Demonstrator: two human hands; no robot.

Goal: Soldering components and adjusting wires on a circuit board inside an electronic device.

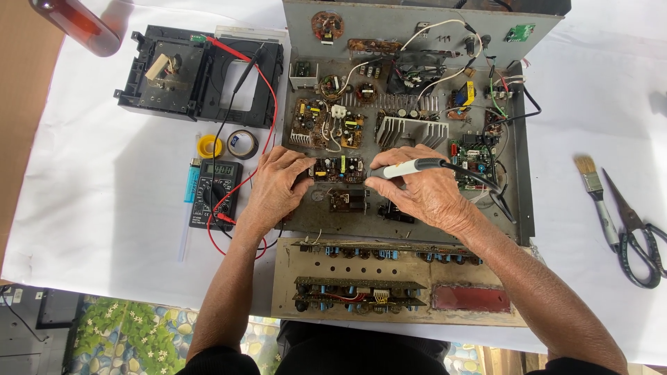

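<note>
Left hand (276,182): palm down, fingers curled, forearm reaching forward. Right hand (424,191): knuckles up, fingers closed in pen-style grip, forearm angled inward.

White cloth (104,208) over table; brown surface (21,104) at left; floral patterned floor (132,333) below; even daylight.

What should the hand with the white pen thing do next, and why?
Probably lower the soldering iron tip a little onto the small circuit board. The right hand grips it with the tip pointing at that board's right edge, and the left hand rests against the board's left side, seemingly steadying it.
</note>
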